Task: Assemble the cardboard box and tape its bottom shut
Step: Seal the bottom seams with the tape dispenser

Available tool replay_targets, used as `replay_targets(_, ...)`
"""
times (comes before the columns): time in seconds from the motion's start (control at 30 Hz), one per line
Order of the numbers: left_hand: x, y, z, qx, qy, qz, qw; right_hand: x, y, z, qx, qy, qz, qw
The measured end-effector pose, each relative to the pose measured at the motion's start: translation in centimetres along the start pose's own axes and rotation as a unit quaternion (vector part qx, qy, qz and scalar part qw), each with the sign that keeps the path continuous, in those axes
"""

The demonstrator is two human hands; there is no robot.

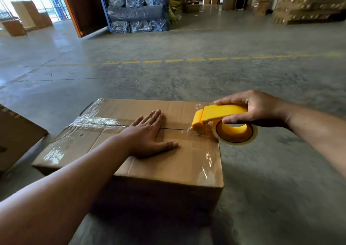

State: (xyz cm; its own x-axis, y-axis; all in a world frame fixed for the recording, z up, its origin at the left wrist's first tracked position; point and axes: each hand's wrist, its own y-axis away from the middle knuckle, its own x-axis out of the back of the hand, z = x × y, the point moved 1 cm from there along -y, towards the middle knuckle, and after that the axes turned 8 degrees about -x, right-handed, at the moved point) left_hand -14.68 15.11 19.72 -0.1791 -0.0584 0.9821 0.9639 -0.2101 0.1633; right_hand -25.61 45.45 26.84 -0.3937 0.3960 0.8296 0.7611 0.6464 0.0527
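Note:
A brown cardboard box [168, 162] stands on the concrete floor in front of me, its flaps folded shut on the upper face. Clear tape runs along the centre seam and shines at the left end and the right edge. My left hand [148, 135] lies flat on the flaps, fingers spread across the seam. My right hand [256, 107] grips a yellow tape dispenser [222, 121] at the box's right edge, its blade end resting on the seam. A strip of clear tape stretches from the dispenser onto the box.
Another cardboard box [16, 134] sits close on the left. Wrapped bundles [138, 10] and stacked cartons [309, 3] stand far back across the floor. A dashed yellow line [187, 59] crosses the concrete between them and me.

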Motion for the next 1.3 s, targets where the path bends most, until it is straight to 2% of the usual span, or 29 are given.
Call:
replay_targets(0.1,0.2,-0.3,1.3,0.001,-0.006,0.003,1.000,0.1,0.2,0.3,0.004,-0.004,0.004,1.000)
replay_targets(0.37,-0.6,-3.1,7.0,-0.071,0.021,0.029,0.997,0.2,0.1,0.2,0.007,0.006,-0.002,1.000)
replay_targets(0.67,-0.8,-2.0,4.4,-0.064,-0.005,0.007,0.998,1.6,2.9,4.2,-0.010,-0.082,-0.014,0.997)
replay_targets(0.97,-0.9,-2.1,4.1,-0.074,-0.012,-0.001,0.997,-1.1,4.2,6.9,-0.014,-0.139,0.009,0.990)
replay_targets(1.17,-0.9,-2.0,4.1,-0.074,-0.013,-0.004,0.997,-0.5,4.9,7.3,-0.007,-0.137,0.023,0.990)
replay_targets(1.3,-0.8,-1.8,4.5,-0.074,-0.016,-0.005,0.997,-1.9,5.0,7.7,-0.017,-0.073,0.020,0.997)
